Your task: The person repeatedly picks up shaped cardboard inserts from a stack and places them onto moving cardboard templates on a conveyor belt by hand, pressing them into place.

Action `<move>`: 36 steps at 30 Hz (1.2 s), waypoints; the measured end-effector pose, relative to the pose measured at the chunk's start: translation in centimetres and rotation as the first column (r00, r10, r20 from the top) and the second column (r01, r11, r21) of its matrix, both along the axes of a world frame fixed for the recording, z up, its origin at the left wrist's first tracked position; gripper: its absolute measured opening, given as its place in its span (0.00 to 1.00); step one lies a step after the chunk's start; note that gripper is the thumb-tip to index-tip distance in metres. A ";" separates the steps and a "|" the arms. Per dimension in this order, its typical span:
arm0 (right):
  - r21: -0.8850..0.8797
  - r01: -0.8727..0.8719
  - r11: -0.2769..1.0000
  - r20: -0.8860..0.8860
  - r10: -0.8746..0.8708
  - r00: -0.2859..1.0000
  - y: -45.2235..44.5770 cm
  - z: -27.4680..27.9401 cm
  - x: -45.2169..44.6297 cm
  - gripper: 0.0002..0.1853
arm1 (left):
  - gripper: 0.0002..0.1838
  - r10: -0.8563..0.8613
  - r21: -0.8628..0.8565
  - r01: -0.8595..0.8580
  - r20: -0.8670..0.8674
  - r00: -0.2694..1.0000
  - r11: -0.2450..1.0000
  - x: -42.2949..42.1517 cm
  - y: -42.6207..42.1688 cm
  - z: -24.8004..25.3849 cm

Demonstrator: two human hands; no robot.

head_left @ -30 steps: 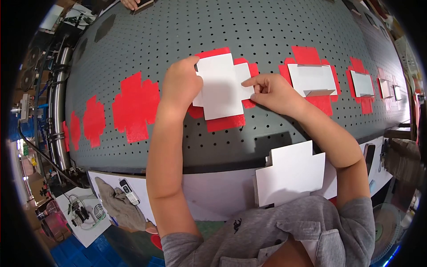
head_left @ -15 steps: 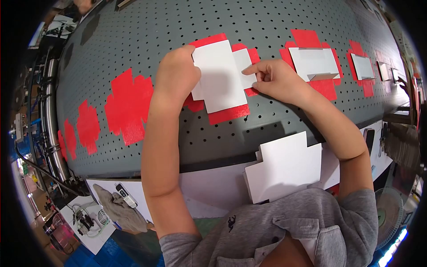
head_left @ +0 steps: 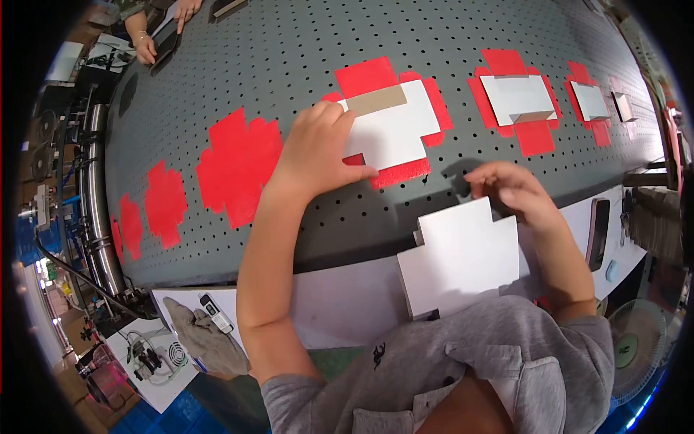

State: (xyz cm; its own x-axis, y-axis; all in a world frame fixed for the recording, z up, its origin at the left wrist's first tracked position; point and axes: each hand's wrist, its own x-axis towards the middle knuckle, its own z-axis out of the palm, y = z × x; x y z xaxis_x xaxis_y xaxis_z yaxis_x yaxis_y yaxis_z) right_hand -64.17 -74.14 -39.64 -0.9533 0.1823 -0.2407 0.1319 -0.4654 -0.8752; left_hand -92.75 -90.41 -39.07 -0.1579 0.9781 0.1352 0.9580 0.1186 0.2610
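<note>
A white cardboard blank (head_left: 397, 130) lies on a red sheet (head_left: 367, 74) cut in a similar outline. Its far flap (head_left: 377, 100) is folded over, with the grey-brown side up. My left hand (head_left: 311, 148) grips the blank's left edge, fingers at the far corner and thumb near the front, hiding that side. My right hand (head_left: 513, 189) is off the blank, above the far right corner of a stack of white cardboard blanks (head_left: 463, 257) in front of my body. Its fingers are loosely bent and apart, with nothing between them.
The red sheets (head_left: 242, 170) run along the grey perforated table (head_left: 303, 239). To the right, folded white cardboard pieces (head_left: 517, 98) lie on red sheets. Another person's hands (head_left: 148, 49) work at the far left. A phone (head_left: 598, 228) lies on the near ledge.
The blank and red sheets have shifted right. The blank's far flap is now folded over. My right hand has left the blank and come back towards the stack. Another person's hands have appeared.
</note>
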 end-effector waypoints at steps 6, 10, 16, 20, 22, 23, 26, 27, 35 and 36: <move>0.070 0.191 0.979 0.040 -0.194 0.980 -5.5 1.0 2.3 0.39 | 0.21 0.059 -0.155 -0.031 0.177 0.982 0.987 -1.0 3.2 0.4; 0.104 0.225 0.969 0.031 -0.230 0.973 -7.4 0.7 0.8 0.38 | 0.19 0.156 -0.102 -0.151 0.047 0.987 0.983 -0.2 2.9 -1.5; 0.054 0.245 0.968 0.014 -0.247 0.969 -13.3 1.0 -3.7 0.36 | 0.13 0.173 0.101 -0.187 0.134 0.976 0.977 -0.2 -0.9 -0.3; 0.295 0.096 0.951 -0.114 -0.065 0.991 -13.9 1.1 -6.3 0.34 | 0.12 0.105 0.165 -0.158 0.293 0.950 0.974 -1.3 -5.4 1.9; 0.215 0.123 0.969 -0.172 -0.086 0.981 -12.6 1.1 -7.6 0.24 | 0.13 0.045 0.087 -0.114 0.568 0.822 0.990 -1.6 -7.4 3.7; 0.364 0.114 0.924 -0.244 -0.023 0.970 -11.7 1.2 -8.3 0.19 | 0.15 0.039 -0.002 -0.049 0.639 0.769 0.999 -2.1 -8.4 4.5; 0.498 0.123 0.858 -0.284 0.028 0.958 -10.3 1.9 -11.5 0.10 | 0.19 -0.085 -0.057 0.256 0.854 0.513 0.965 -3.7 -10.5 5.9; 0.433 0.175 0.884 -0.256 -0.066 0.964 -9.9 1.3 -12.9 0.08 | 0.23 -0.110 -0.027 0.284 0.884 0.454 0.959 -4.2 -10.7 5.6; 0.313 -0.188 0.931 0.186 0.134 0.973 -9.3 -0.3 -21.1 0.16 | 0.18 0.662 -0.159 -0.652 0.331 0.672 0.742 -9.2 -9.3 3.0; 0.312 -0.191 0.931 0.191 0.135 0.972 -9.4 -1.2 -21.2 0.16 | 0.19 0.714 -0.158 -0.696 0.178 0.678 0.700 -9.5 -9.1 2.7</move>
